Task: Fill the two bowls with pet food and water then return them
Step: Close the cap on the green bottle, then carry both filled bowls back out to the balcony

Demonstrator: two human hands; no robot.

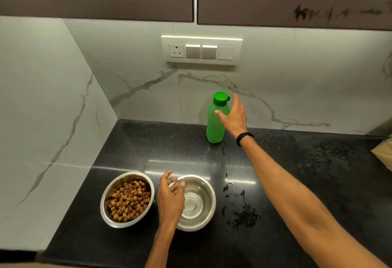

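Both bowls filled, the right hand (232,115) spreads open fingers beside the capped green bottle (216,119); the left hand (170,198), loosely open, rests at the water bowl (197,203), likely lifted next.

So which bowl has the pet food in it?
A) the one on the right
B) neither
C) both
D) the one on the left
D: the left bowl is full of brown pet food, while the right bowl holds only what looks like clear water.
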